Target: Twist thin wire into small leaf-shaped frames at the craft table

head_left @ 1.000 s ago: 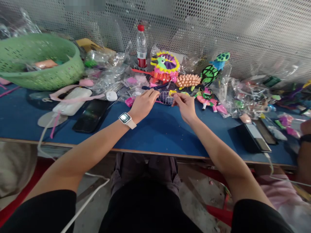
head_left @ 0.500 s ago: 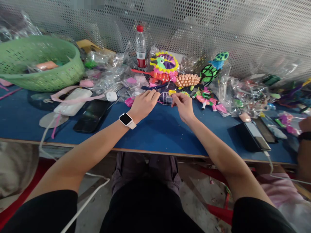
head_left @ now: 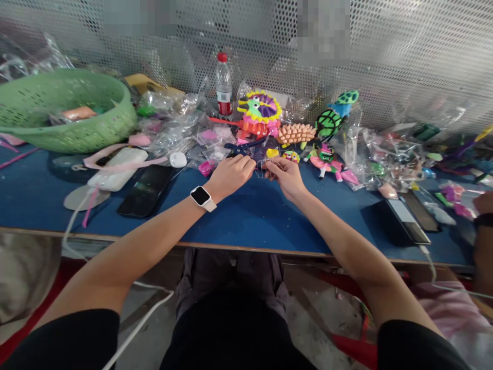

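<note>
Between my hands, above the blue table [head_left: 254,221], is a small wire frame [head_left: 263,171] of thin pale lines crossing like a grid. My left hand [head_left: 232,177] has its fingers curled and closed at the frame's left side; the fingertips are partly hidden. My right hand [head_left: 288,179] pinches the right side between thumb and fingers. Just beyond them lie dark blue-handled pliers [head_left: 241,149], a yellow piece [head_left: 272,153] and a small colourful clay face [head_left: 291,156]. To the right is a pink and green clay figure [head_left: 325,159].
Clay animals, including a spiky brown one [head_left: 296,133] and a turtle [head_left: 330,122], stand behind near a bottle [head_left: 224,87]. A green basket [head_left: 69,136], phone [head_left: 146,191] and power bank [head_left: 117,167] are left. A black device [head_left: 400,223] and another person's arm [head_left: 484,231] are right.
The view has tilted up slightly, so everything sits lower. The wire frame has turned and shows less of its grid; my right hand's fingers have shifted over it, closer to my left hand.
</note>
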Demonstrator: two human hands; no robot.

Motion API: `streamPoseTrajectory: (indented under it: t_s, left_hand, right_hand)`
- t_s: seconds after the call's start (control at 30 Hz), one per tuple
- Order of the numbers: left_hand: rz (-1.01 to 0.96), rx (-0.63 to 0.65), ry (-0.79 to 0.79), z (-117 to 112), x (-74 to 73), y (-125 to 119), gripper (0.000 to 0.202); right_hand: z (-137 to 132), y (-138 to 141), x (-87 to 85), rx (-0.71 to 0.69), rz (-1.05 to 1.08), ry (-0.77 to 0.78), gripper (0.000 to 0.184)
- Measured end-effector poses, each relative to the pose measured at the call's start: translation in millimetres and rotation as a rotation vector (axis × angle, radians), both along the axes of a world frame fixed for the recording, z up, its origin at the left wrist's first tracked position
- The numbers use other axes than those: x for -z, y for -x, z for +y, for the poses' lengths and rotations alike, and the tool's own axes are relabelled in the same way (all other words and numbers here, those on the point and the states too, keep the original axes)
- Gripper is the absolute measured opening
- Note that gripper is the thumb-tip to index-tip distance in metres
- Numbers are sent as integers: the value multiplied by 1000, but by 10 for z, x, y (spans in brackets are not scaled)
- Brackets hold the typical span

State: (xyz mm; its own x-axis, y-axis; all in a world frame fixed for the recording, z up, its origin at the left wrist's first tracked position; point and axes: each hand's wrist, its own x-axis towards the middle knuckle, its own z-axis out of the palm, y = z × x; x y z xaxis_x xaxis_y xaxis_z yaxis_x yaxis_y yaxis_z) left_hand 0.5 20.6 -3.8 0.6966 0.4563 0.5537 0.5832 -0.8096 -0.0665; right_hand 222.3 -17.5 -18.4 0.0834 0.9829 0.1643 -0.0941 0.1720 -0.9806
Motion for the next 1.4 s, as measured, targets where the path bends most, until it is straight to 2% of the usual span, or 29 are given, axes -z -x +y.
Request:
streamPoseTrajectory:
  t_s: [0.1,0.3,0.43,0.7,0.93,1.4]
  left_hand:
    - [13,27,1,-30,7,-45,28]
    - [15,-17,-20,-112,-7,-85,23]
    - [-7,2,-4,-120,-24,-74,21]
    - [-73,-3,21,-103,-83,-35,29]
    - [65,-32,-98,-136,-136,-20,27]
    - [-19,23,-55,-47,-55,2,29]
  right_hand:
    - [-6,5,9,-7,-1,2,40]
    - [-1,3,37,-1,18,-1,45]
    - [-12,-7,14,-31,-3,0,49]
    - [-3,-9,8,-30,-35,-26,55]
    - [16,-51,33,-32,-67,-17,60]
    - [15,-77,31,-23,-171,-50,58]
